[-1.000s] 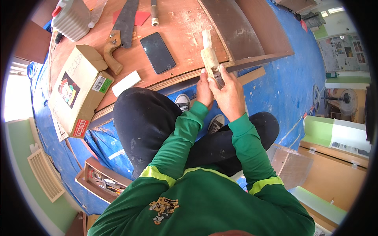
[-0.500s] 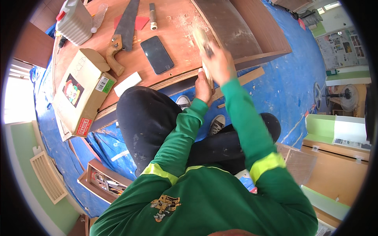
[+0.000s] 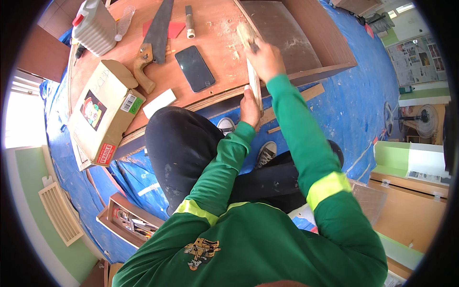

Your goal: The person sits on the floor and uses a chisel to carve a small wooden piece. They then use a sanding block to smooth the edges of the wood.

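My right hand is closed around a pale wooden block with a dark piece in it, which looks like a wooden hand plane. The plane lies over the far end of a narrow wood strip. Closer to me, my left hand grips the strip's near end, thumb along its side. The strip slants across the front edge of a brown wooden panel. Pale shavings are scattered left of the plane. My right fingertips are partly hidden and blurred.
Left of my hands lie a black phone, a handsaw, a chisel-like tool, a white block and a cardboard box. A white jug stands behind. A tool tray rests on blue sheeting.
My right hand has moved away from me along the strip, taking the plane toward its far end. My left hand stays on the near end. The whole view has shifted slightly.
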Available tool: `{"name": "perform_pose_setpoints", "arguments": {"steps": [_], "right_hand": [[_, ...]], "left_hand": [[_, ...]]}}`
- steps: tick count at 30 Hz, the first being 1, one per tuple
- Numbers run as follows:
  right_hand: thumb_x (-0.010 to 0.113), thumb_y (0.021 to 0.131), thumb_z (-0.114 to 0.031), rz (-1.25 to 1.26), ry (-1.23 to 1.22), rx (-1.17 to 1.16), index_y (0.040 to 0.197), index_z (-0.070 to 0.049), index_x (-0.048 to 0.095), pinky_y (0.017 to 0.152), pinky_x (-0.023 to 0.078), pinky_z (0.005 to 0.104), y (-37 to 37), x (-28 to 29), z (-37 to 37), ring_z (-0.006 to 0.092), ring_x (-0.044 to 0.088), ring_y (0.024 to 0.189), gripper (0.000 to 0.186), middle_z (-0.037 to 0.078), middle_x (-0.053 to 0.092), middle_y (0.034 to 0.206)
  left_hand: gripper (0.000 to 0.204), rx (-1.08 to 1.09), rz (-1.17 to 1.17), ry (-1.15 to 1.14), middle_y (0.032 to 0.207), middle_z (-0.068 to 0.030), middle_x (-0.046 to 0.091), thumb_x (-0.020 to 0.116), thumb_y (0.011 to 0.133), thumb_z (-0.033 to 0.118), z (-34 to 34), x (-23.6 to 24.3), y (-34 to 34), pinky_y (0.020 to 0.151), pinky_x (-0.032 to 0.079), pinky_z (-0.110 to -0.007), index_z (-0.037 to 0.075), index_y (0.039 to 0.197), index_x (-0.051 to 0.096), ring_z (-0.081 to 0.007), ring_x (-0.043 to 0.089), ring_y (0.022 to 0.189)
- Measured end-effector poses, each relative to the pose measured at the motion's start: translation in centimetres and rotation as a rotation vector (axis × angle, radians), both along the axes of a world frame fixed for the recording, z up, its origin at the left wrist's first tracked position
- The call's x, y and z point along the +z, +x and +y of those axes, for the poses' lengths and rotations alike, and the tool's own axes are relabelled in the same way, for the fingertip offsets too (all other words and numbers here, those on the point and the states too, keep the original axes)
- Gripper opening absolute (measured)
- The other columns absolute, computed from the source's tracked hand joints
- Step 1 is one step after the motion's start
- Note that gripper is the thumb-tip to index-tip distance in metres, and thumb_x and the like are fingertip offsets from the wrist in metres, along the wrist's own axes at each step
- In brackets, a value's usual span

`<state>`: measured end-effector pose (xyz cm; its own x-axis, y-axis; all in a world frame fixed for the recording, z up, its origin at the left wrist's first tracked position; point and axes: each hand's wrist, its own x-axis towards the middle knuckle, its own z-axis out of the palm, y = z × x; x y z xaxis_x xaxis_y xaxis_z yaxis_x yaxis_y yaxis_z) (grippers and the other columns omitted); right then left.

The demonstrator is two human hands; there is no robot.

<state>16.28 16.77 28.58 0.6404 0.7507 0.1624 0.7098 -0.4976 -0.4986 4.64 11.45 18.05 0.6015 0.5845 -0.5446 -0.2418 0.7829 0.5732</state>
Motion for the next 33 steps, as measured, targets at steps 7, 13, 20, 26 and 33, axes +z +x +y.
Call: {"name": "perform_pose_setpoints", "arguments": {"steps": [7, 13, 20, 26, 33], "right_hand": [[0.075, 0.093, -0.034, 0.006, 0.072, 0.002, 0.133, 0.004, 0.067, 0.081, 0.058, 0.0539, -6.0, -0.7, -9.7, 0.0461, 0.072, 0.096, 0.056, 0.033, 0.07, 0.105], [0.071, 0.091, -0.045, 0.001, -0.073, -0.059, 0.114, -0.005, 0.074, 0.083, 0.057, 0.0547, 4.2, -0.1, 6.5, 0.0456, 0.073, 0.092, 0.046, 0.026, 0.074, 0.094], [0.074, 0.094, -0.033, -0.021, 0.049, 0.001, 0.129, 0.003, 0.069, 0.08, 0.058, 0.0511, -3.4, 0.0, -4.1, 0.0462, 0.072, 0.091, 0.05, 0.032, 0.071, 0.098], [0.072, 0.096, -0.036, -0.025, 0.069, 0.013, 0.132, 0.005, 0.066, 0.079, 0.059, 0.0519, -4.5, -0.8, -6.8, 0.0447, 0.073, 0.095, 0.055, 0.031, 0.071, 0.102], [0.071, 0.094, -0.038, -0.063, 0.027, 0.028, 0.115, 0.001, 0.072, 0.078, 0.058, 0.0525, 4.0, 0.3, 5.6, 0.0475, 0.072, 0.089, 0.045, 0.03, 0.071, 0.09]], "left_hand": [[0.059, 0.163, -0.073, 0.052, 0.073, -0.0005, 0.056, 0.035, 0.113, 0.056, -0.8, -0.4, 1.1, 0.045, 0.036, -0.033, 0.007, 0.107, 0.066, -0.0142, 0.049, 0.053], [0.06, -0.061, -0.014, 0.051, 0.071, -0.0011, 0.051, 0.036, 0.109, 0.062, 0.2, -1.2, -0.2, 0.046, 0.036, -0.033, 0.009, 0.103, 0.063, -0.0151, 0.047, 0.053], [0.056, 0.001, 0.032, -0.015, 0.074, -0.001, 0.054, 0.034, 0.113, 0.055, -0.3, -0.9, 0.6, 0.047, 0.037, -0.035, 0.009, 0.109, 0.067, -0.0146, 0.048, 0.056], [0.06, 0.048, -0.045, -0.02, 0.075, -0.0014, 0.057, 0.031, 0.114, 0.055, -0.9, -1.5, 0.6, 0.047, 0.038, -0.032, 0.007, 0.108, 0.066, -0.0146, 0.049, 0.055], [0.065, -0.045, 0.074, 0.054, 0.073, -0.0038, 0.057, 0.038, 0.109, 0.062, 0.3, -1.2, -0.3, 0.047, 0.039, -0.035, 0.005, 0.103, 0.067, -0.0171, 0.053, 0.056]]}}
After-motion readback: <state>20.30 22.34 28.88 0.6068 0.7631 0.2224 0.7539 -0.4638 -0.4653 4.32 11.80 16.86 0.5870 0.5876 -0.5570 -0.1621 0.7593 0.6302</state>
